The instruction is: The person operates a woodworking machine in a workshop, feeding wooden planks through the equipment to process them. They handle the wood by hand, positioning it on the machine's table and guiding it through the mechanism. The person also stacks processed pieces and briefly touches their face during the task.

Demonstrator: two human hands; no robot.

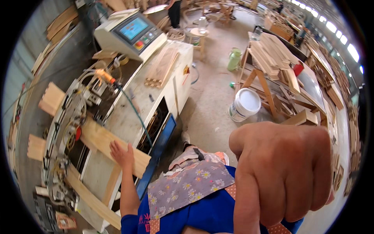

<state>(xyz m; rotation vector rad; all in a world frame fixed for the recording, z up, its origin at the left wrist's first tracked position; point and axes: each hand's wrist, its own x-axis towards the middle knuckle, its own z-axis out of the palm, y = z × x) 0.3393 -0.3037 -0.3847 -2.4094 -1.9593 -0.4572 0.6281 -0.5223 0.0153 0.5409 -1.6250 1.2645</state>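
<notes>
1. Wood board (105,142) – pale, flat plank lying on the machine surface (128,117), angled from upper left to lower right. Left hand (121,154) rests on top of it, near its lower-right end.
2. Left hand: open, fingers spread, palm down on the board; pressing, not gripping. Forearm runs down to a blue sleeve (130,224).
3. Right hand (282,175): v. close to camera, big in frame, closed in a fist, knuckles up. Can't tell if anything is inside it. Well apart from the board, off to the right.
4. Just left of left hand: machine head w/ cables, hoses and a red knob (78,132). More boards stick out beyond it, at far left (50,99).
5. Below left hand: another long plank (91,199) running diagonally along the machine frame.
6. Right of left hand: blue panel (156,156) on the machine's side, open cavity above it.
7. Beyond left hand, further up the surface: orange-handled air tool (104,75) w/ green hose (134,111); stack of narrow wood strips (161,66); control panel w/ screen (132,29).
8. Beneath right hand: floral apron (187,187) over blue clothing.
9. Above right hand: white bucket (244,104) on the concrete floor, a wooden trestle stacked w/ wood pieces (272,54), green container (234,58).
</notes>
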